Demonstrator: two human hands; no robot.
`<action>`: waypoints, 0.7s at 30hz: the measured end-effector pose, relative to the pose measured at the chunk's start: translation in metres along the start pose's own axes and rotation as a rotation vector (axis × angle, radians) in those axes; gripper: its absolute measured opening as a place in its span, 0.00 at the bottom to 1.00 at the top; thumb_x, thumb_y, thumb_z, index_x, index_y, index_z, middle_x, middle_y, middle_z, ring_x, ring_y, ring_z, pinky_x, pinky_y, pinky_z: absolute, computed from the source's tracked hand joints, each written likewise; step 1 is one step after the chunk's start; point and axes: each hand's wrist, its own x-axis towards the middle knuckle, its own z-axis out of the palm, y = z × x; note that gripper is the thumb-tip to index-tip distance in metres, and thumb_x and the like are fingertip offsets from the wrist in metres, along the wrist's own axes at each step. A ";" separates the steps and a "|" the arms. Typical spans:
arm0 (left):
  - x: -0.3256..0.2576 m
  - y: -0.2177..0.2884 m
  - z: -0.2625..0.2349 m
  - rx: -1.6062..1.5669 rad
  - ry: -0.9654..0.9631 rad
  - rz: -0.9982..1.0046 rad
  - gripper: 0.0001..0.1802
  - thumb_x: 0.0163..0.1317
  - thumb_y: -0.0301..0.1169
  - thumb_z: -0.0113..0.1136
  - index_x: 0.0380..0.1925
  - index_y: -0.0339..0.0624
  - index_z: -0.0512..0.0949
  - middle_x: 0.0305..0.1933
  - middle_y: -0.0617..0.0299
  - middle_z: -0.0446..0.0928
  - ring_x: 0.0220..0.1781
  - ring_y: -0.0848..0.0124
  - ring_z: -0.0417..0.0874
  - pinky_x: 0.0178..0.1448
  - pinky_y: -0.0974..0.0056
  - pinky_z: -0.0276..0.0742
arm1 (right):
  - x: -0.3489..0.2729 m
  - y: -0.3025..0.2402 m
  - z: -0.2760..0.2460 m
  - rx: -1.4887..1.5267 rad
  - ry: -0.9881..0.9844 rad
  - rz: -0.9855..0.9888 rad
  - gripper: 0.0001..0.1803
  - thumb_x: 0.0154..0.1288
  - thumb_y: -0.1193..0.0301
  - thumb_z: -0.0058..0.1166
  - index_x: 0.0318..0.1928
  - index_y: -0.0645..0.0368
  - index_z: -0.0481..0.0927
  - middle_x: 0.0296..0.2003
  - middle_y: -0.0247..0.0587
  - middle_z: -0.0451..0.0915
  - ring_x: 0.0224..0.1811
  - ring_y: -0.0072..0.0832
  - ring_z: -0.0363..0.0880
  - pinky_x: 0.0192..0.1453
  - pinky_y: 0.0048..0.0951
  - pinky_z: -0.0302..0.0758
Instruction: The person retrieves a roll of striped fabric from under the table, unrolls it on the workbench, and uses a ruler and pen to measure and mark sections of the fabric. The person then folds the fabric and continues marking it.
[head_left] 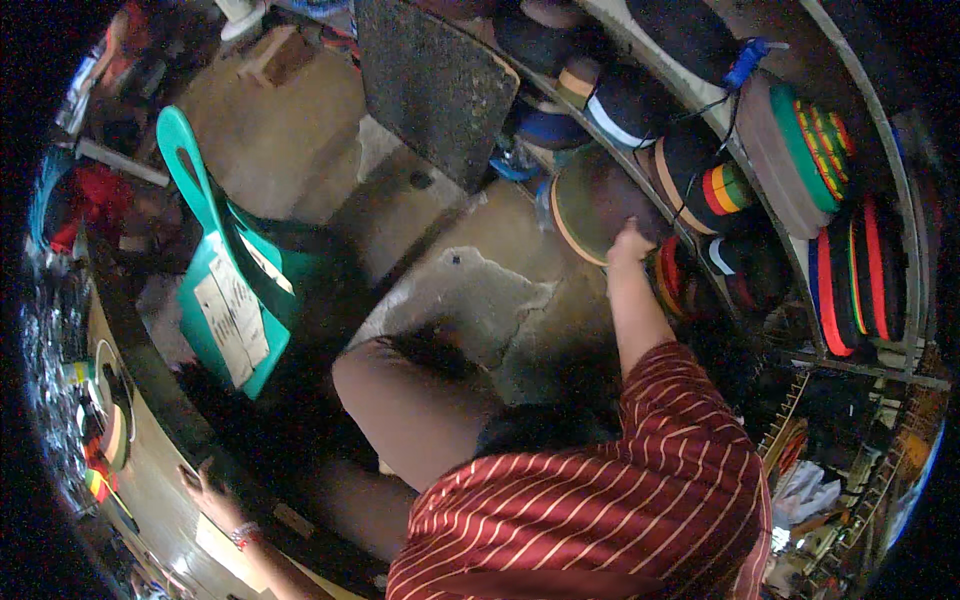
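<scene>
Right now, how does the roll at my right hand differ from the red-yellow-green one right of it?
The olive roll looks larger than the striped roll. Your right hand touches the olive roll, not the striped roll. Both have rounded edges.

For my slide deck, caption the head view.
Right hand against a dark roll at a rack of colourful rolls; left hand by a table.

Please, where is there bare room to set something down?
The floor looks bare between the green item and the dark board, and between the knee and the right hand. The shelves at the right are crowded with striped rolls.
</scene>
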 end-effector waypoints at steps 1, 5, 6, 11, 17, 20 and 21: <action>0.001 0.004 -0.001 0.020 -0.014 -0.018 0.22 0.46 0.21 0.58 0.43 0.53 0.78 0.68 0.48 0.55 0.68 0.49 0.59 0.68 0.51 0.60 | -0.031 0.002 0.009 -0.237 0.035 -0.067 0.37 0.54 0.63 0.64 0.59 0.64 0.60 0.55 0.50 0.70 0.54 0.42 0.71 0.60 0.40 0.68; 0.001 0.012 -0.007 0.012 0.025 -0.001 0.19 0.45 0.21 0.59 0.40 0.52 0.78 0.68 0.47 0.55 0.68 0.49 0.58 0.68 0.51 0.58 | -0.136 -0.039 0.033 -0.103 -0.850 -1.085 0.13 0.55 0.72 0.59 0.42 0.62 0.77 0.41 0.44 0.79 0.48 0.37 0.74 0.53 0.35 0.68; 0.000 0.013 -0.007 -0.009 0.024 0.006 0.19 0.45 0.21 0.60 0.39 0.51 0.78 0.68 0.47 0.54 0.69 0.49 0.57 0.69 0.51 0.57 | -0.145 -0.068 0.053 -0.031 -0.706 -1.333 0.16 0.53 0.72 0.59 0.44 0.58 0.77 0.43 0.45 0.77 0.48 0.42 0.73 0.53 0.35 0.69; 0.001 0.001 -0.001 -0.142 -0.068 -0.110 0.20 0.46 0.23 0.62 0.43 0.50 0.78 0.69 0.48 0.53 0.69 0.51 0.55 0.67 0.51 0.60 | -0.105 -0.190 0.141 -0.771 -0.342 -1.199 0.40 0.54 0.44 0.53 0.65 0.47 0.60 0.65 0.55 0.55 0.70 0.51 0.44 0.66 0.67 0.40; 0.005 -0.065 0.034 -0.005 -0.023 0.186 0.27 0.49 0.31 0.56 0.53 0.50 0.71 0.65 0.50 0.58 0.66 0.56 0.61 0.68 0.47 0.56 | -0.088 -0.171 0.169 -0.827 -0.277 -1.311 0.35 0.53 0.48 0.57 0.59 0.46 0.66 0.59 0.51 0.64 0.68 0.46 0.54 0.67 0.67 0.38; 0.002 -0.104 0.055 0.220 -0.183 0.416 0.26 0.64 0.50 0.37 0.59 0.54 0.64 0.62 0.65 0.65 0.65 0.71 0.61 0.68 0.38 0.47 | -0.099 -0.168 0.155 -0.535 -0.229 -1.264 0.33 0.47 0.57 0.65 0.55 0.48 0.68 0.48 0.47 0.71 0.54 0.43 0.69 0.66 0.63 0.46; 0.002 -0.113 0.062 0.302 -0.193 0.418 0.26 0.64 0.50 0.36 0.58 0.54 0.64 0.61 0.65 0.66 0.65 0.71 0.61 0.69 0.39 0.47 | -0.101 -0.170 0.145 -0.444 -0.272 -1.322 0.36 0.45 0.60 0.67 0.55 0.50 0.68 0.47 0.48 0.69 0.53 0.43 0.68 0.65 0.57 0.53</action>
